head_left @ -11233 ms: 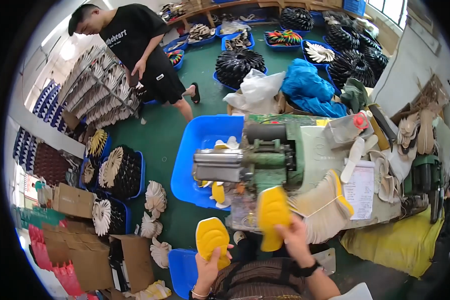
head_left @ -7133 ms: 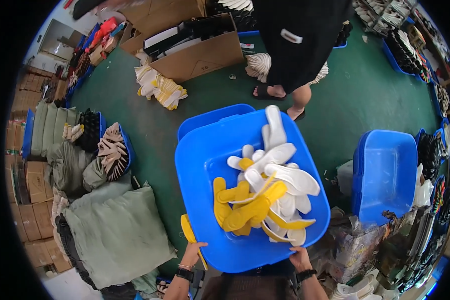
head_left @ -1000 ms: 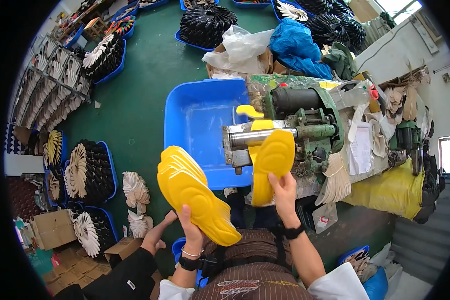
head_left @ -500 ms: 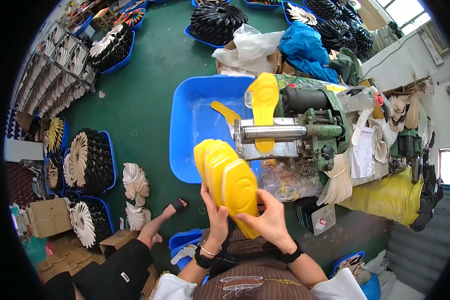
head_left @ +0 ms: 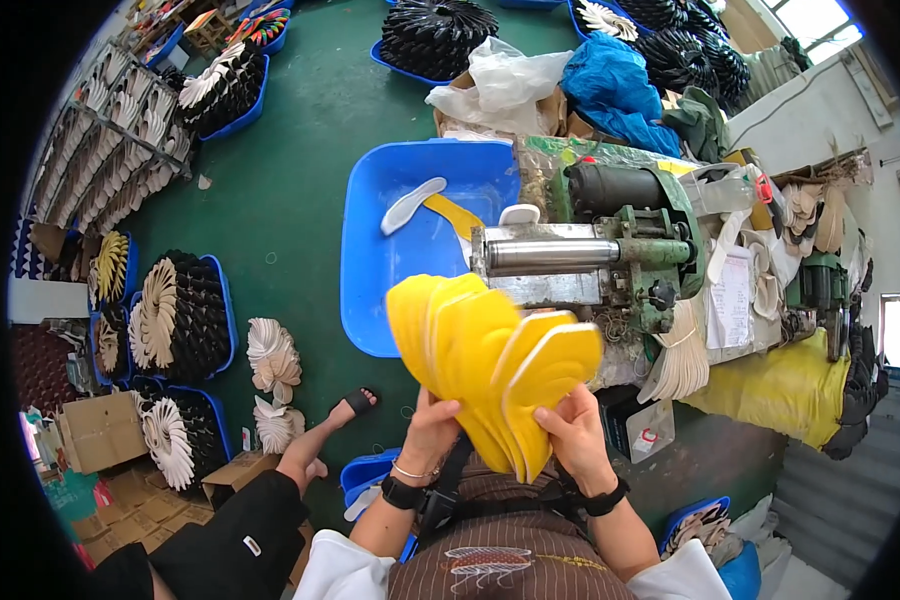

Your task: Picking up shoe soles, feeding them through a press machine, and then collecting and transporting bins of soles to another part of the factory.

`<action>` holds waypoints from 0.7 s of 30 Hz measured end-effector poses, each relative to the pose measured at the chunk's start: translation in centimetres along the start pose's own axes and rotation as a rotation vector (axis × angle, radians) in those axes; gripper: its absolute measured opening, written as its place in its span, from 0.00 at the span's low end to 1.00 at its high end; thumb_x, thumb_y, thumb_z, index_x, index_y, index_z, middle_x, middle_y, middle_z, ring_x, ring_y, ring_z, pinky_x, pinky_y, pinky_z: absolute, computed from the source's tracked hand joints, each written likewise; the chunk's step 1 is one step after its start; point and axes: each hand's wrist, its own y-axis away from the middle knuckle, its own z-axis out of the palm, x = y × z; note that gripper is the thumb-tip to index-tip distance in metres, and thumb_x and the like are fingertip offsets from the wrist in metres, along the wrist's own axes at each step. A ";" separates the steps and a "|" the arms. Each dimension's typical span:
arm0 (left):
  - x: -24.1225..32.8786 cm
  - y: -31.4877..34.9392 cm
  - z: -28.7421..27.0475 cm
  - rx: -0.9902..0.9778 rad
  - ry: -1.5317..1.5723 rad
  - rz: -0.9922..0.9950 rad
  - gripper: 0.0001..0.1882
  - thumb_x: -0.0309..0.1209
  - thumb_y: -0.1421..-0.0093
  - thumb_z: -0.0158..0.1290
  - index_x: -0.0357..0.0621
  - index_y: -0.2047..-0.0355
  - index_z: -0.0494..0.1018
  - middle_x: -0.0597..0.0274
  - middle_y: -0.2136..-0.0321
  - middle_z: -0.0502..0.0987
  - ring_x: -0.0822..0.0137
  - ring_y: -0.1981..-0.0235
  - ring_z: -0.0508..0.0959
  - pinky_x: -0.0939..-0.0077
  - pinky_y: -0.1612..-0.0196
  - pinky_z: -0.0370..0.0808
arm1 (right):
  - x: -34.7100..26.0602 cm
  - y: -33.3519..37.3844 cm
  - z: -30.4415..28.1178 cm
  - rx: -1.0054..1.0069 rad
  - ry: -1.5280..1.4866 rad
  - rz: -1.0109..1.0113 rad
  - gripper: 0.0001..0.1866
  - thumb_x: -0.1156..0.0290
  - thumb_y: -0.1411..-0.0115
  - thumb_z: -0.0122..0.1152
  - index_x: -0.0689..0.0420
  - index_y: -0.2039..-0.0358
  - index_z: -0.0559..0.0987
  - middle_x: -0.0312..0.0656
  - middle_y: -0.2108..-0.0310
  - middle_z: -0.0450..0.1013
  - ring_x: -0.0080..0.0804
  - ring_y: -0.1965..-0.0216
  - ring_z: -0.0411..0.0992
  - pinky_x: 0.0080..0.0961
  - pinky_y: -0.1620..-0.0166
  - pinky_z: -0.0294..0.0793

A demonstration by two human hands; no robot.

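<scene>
My left hand point(head_left: 432, 432) is closed around the lower left side of a fanned stack of yellow insoles point(head_left: 452, 345) with pale edges. The front insoles point(head_left: 555, 362) spread to the right, and my right hand point(head_left: 578, 438) grips their edge with its thumb on top. Beyond the stack is a green roller machine point(head_left: 655, 250) with a shiny metal roller point(head_left: 553, 253); a white rounded piece point(head_left: 519, 214) shows behind that roller. To its left, a blue tub point(head_left: 365, 255) holds a white insole point(head_left: 412, 205) and a partly overlapped yellow one point(head_left: 452, 214).
A workbench point(head_left: 610, 375) carries the machine, papers point(head_left: 730, 300) and a bundle of pale strips point(head_left: 680, 355). Blue tubs of black insoles point(head_left: 195, 320) stand on the green floor at left. Another person's foot point(head_left: 353, 405) is close by on the left.
The yellow insole at the roller is gone from there, and a white-faced insole now lies in the tub. My right hand has moved right, spreading the front insoles away from the stack.
</scene>
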 end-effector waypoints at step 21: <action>2.3 -0.1 -0.6 -0.118 0.057 -0.155 0.45 0.43 0.55 0.62 0.38 0.40 0.56 0.46 0.46 0.67 0.49 0.53 0.74 0.53 0.52 0.74 | 2.1 -7.4 -5.4 0.280 0.394 -0.333 0.15 0.79 0.40 0.53 0.64 0.52 0.69 0.38 0.55 0.72 0.25 0.54 0.69 0.22 0.50 0.66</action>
